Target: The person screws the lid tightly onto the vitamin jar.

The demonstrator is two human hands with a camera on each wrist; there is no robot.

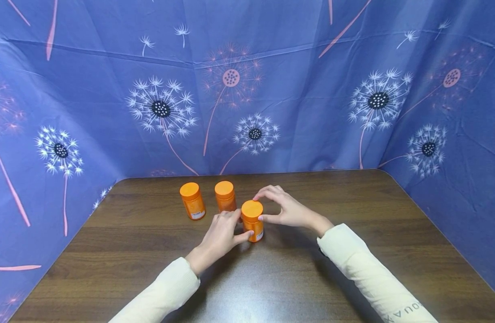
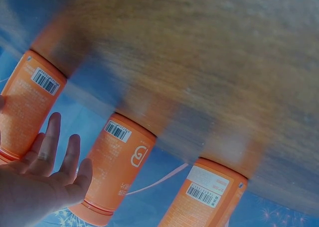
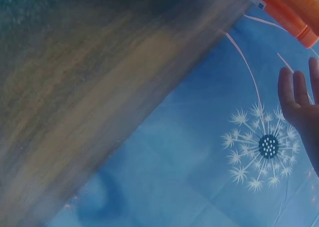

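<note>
An orange pill bottle [image 1: 252, 220] with a ridged orange cap stands upright on the table between both hands. My left hand [image 1: 220, 235] grips its body from the left, thumb across the front and fingers partly hidden behind it. From the right, my right hand [image 1: 285, 208] holds the cap between thumb and index finger. The left wrist view shows the held bottle [image 2: 30, 100] at its left edge, near the spread fingers of the left hand [image 2: 45, 179]. In the right wrist view, part of an orange bottle [image 3: 281, 13] shows above the right hand [image 3: 304, 107].
Two more orange pill bottles stand behind and left of the held one: one farther left [image 1: 193, 202], the other just behind the left hand [image 1: 226, 197]. The dark wooden table [image 1: 344, 197] is enclosed by a blue dandelion-print cloth [image 1: 304, 112].
</note>
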